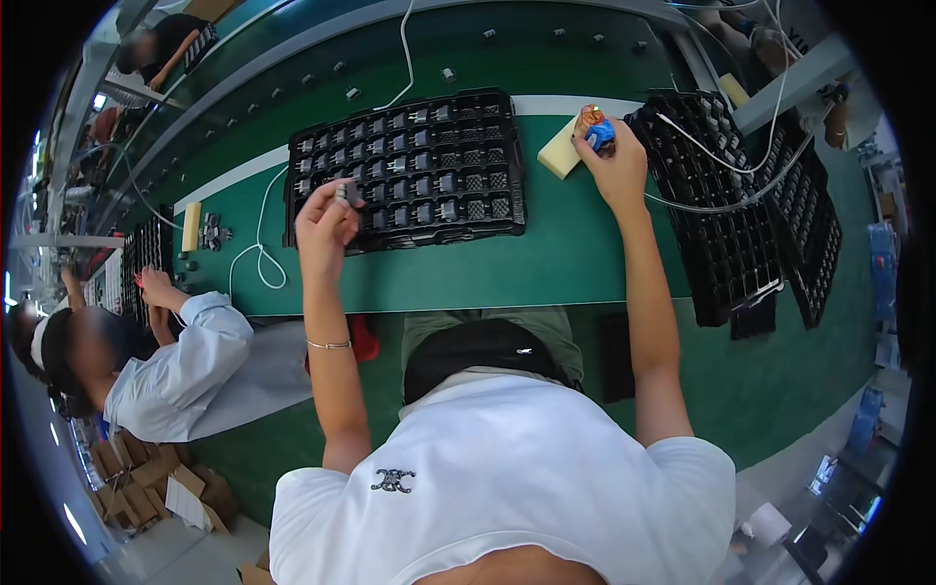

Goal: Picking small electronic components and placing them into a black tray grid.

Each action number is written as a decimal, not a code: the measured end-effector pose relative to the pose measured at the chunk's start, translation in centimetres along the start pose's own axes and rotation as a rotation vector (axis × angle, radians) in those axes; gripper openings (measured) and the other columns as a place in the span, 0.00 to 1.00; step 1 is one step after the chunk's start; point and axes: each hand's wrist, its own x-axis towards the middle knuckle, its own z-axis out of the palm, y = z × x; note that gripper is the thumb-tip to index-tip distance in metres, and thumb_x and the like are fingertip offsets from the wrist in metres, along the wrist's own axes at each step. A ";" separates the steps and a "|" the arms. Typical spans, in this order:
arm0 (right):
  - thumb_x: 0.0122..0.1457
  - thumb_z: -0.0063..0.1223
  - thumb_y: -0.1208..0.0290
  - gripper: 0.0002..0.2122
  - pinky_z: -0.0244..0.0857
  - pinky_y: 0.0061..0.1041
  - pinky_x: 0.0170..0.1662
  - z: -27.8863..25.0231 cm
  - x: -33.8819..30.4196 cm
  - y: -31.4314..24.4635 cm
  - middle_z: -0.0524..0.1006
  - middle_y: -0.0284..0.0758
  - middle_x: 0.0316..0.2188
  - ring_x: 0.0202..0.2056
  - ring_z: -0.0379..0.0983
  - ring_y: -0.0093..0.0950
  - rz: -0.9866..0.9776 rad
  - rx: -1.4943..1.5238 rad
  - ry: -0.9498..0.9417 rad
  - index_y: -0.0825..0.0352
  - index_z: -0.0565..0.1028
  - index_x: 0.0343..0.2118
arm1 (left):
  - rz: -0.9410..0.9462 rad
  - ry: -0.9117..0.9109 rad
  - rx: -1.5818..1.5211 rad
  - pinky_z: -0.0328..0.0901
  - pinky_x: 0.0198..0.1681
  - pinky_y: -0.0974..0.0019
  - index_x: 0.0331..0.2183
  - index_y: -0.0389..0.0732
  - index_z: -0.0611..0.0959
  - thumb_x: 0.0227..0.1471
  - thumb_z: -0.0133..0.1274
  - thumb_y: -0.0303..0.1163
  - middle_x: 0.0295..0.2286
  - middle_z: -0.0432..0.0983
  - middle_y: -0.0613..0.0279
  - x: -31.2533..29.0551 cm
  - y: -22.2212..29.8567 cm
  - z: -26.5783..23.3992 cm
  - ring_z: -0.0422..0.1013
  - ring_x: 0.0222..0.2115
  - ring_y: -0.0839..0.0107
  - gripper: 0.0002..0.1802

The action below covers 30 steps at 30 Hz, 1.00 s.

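My left hand (327,226) is raised in front of the black tray, its fingers pinched on a small grey block-shaped part (350,194). The black compartment tray (475,230) holds rows of similar grey parts with metal prongs, like plug adapters (398,142). Several compartments at its right side hold none. My right hand (617,168) is closed around a small blue and orange object (599,135), shiny at its top; its kind is not clear. That hand is beside a pale yellow foam block (559,156) on the green bench.
Stacked black trays (704,210) stand tilted at the right, with a white cable (717,159) across them. Another white cable (265,268) loops left of the tray. Small parts (448,74) sit along the far strip. At the left, a co-worker (185,361) handles another tray.
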 end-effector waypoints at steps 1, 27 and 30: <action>0.46 0.66 0.67 0.19 0.63 0.19 0.26 0.0 0.0 0.1 0.75 0.32 0.27 0.22 0.67 0.19 0.011 0.009 -0.001 0.71 0.76 0.39 | -0.028 -0.035 -0.076 0.56 0.20 0.79 0.45 0.32 0.76 0.52 0.48 0.24 0.30 0.75 0.58 -0.1 -0.4 0.7 0.63 0.19 0.81 0.17; 0.45 0.59 0.56 0.22 0.70 0.39 0.39 10.5 14.0 2.8 0.79 0.47 0.30 0.34 0.76 0.46 -0.128 -0.246 -0.212 0.62 0.76 0.43 | -0.092 -0.198 -0.230 0.56 0.20 0.79 0.45 0.35 0.76 0.62 0.41 0.32 0.28 0.76 0.58 -5.4 -1.0 7.0 0.63 0.18 0.80 0.15; 0.47 0.59 0.56 0.20 0.70 0.37 0.38 10.3 14.3 2.9 0.79 0.47 0.28 0.34 0.76 0.47 -0.177 -0.243 -0.192 0.63 0.75 0.41 | -0.086 -0.136 -0.249 0.52 0.22 0.80 0.51 0.37 0.74 0.64 0.41 0.34 0.25 0.70 0.68 -5.4 -0.2 7.8 0.61 0.20 0.82 0.19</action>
